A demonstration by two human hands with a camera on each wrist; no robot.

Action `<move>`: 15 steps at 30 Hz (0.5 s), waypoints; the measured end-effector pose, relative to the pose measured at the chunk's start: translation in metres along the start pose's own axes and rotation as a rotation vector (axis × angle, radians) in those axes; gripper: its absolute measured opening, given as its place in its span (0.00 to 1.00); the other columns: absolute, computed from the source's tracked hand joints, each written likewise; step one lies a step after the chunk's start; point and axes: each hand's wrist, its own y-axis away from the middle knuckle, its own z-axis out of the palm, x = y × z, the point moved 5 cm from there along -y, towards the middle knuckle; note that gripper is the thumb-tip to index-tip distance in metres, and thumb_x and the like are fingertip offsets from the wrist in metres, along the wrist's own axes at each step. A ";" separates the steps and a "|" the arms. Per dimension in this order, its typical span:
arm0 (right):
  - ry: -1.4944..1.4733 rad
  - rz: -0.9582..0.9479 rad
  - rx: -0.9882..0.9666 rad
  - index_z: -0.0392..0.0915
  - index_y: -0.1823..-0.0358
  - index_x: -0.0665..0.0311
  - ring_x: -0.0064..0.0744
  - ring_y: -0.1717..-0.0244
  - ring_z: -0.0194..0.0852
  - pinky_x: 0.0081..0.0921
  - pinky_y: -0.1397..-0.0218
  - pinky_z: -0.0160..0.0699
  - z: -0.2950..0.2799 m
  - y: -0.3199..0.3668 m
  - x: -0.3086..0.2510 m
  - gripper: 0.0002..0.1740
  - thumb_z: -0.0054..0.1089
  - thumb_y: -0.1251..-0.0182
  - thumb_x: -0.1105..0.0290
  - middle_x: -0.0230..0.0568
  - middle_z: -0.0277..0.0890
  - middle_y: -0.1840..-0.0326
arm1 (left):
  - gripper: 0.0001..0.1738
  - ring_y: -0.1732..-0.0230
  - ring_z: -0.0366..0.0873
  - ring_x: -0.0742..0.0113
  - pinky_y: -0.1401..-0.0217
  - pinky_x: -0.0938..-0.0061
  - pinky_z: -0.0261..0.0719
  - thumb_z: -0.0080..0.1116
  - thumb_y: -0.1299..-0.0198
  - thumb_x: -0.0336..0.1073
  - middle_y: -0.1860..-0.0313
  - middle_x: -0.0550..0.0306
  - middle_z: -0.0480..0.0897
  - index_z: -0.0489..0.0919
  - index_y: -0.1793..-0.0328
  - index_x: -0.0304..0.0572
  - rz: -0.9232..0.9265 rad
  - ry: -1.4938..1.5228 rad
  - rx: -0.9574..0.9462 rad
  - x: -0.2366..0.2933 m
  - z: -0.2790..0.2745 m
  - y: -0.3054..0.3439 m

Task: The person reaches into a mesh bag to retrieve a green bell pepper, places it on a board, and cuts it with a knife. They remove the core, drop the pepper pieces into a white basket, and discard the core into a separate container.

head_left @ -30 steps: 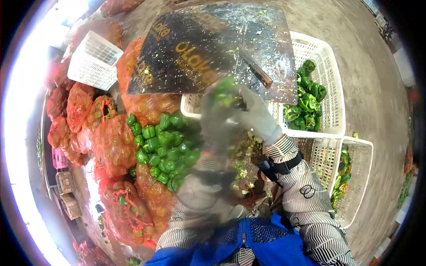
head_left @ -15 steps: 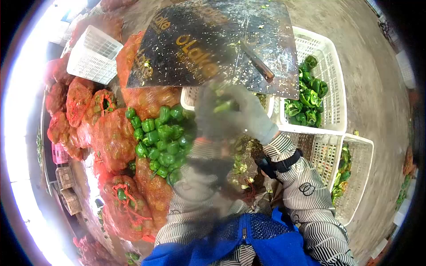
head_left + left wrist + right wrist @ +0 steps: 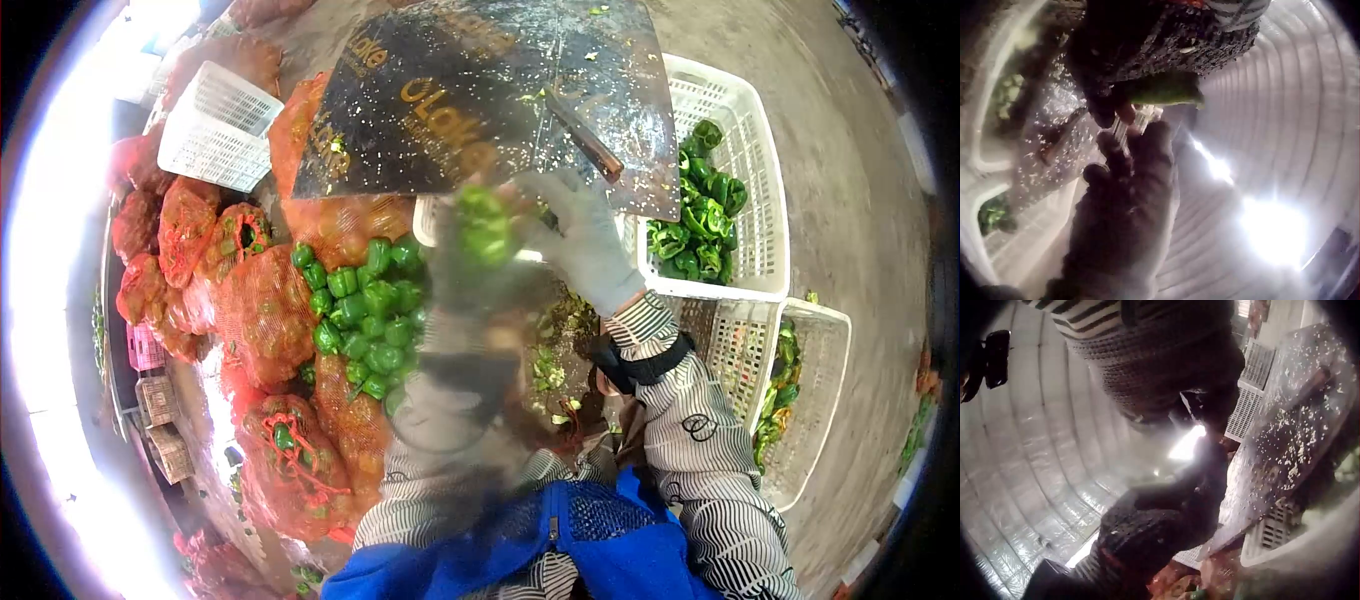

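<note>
A green bell pepper [image 3: 485,228] is in my gloved left hand [image 3: 450,265], above a white basket at the board's front edge. A blurred smudge over the head view hides much of that hand. In the left wrist view a strip of the pepper [image 3: 1166,90] shows under the dark, dirty glove. Close to the pepper's right side, my gloved right hand [image 3: 580,240] has its fingers curled around a small dark tool [image 3: 548,218]. A shiny metal edge [image 3: 1191,403] shows by these fingers in the right wrist view; its exact kind I cannot tell.
A knife [image 3: 585,138] lies on the dark board [image 3: 400,140], which is strewn with pale seeds. At right stand two white crates [image 3: 765,220] holding green peppers and trimmings. Whole green peppers [image 3: 370,310] are heaped at left beside red mesh sacks [image 3: 265,310].
The pepper, between both hands a second ago and mostly hidden half a second ago, now shows more fully on the left hand's side. The right hand stays close by.
</note>
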 end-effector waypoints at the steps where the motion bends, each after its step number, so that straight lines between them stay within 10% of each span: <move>1: 0.056 0.025 -0.029 0.74 0.44 0.63 0.46 0.45 0.73 0.38 0.44 0.76 0.004 0.000 0.003 0.24 0.67 0.43 0.71 0.48 0.72 0.48 | 0.30 0.51 0.79 0.54 0.43 0.60 0.81 0.53 0.32 0.55 0.48 0.47 0.80 0.71 0.35 0.40 0.012 -0.272 0.171 -0.007 0.017 0.004; 8: 0.326 0.072 -0.016 0.74 0.42 0.66 0.48 0.50 0.80 0.40 0.44 0.76 0.000 0.002 0.044 0.26 0.62 0.45 0.81 0.53 0.80 0.51 | 0.25 0.49 0.74 0.63 0.43 0.68 0.75 0.39 0.24 0.52 0.49 0.52 0.78 0.71 0.36 0.42 -0.142 -0.917 0.339 -0.068 -0.025 -0.013; 9: 0.321 -0.025 0.088 0.72 0.37 0.65 0.47 0.44 0.78 0.38 0.40 0.75 -0.008 0.004 0.052 0.28 0.62 0.42 0.79 0.54 0.78 0.44 | 0.25 0.50 0.76 0.61 0.44 0.71 0.75 0.41 0.24 0.51 0.48 0.51 0.79 0.67 0.31 0.42 0.077 -0.704 0.174 -0.078 -0.020 -0.022; 10: 0.251 0.132 0.050 0.70 0.35 0.66 0.46 0.40 0.76 0.36 0.37 0.72 -0.019 0.006 0.057 0.29 0.61 0.40 0.76 0.55 0.75 0.39 | 0.27 0.47 0.76 0.57 0.42 0.69 0.75 0.43 0.25 0.50 0.44 0.48 0.78 0.65 0.28 0.42 0.354 -1.172 0.038 -0.076 -0.006 -0.025; 11: 0.208 0.068 0.195 0.74 0.41 0.64 0.44 0.47 0.79 0.35 0.43 0.77 -0.036 0.005 0.072 0.22 0.63 0.37 0.73 0.53 0.78 0.44 | 0.29 0.45 0.76 0.54 0.40 0.68 0.74 0.49 0.28 0.51 0.43 0.46 0.77 0.65 0.28 0.43 0.111 -0.861 0.168 -0.093 -0.005 -0.037; 15: 0.333 0.324 0.409 0.72 0.37 0.67 0.40 0.43 0.76 0.33 0.38 0.72 -0.137 0.014 0.156 0.24 0.57 0.32 0.65 0.47 0.77 0.43 | 0.27 0.36 0.71 0.57 0.35 0.66 0.73 0.51 0.31 0.41 0.35 0.44 0.73 0.67 0.30 0.34 0.414 -1.499 0.183 -0.017 0.042 0.023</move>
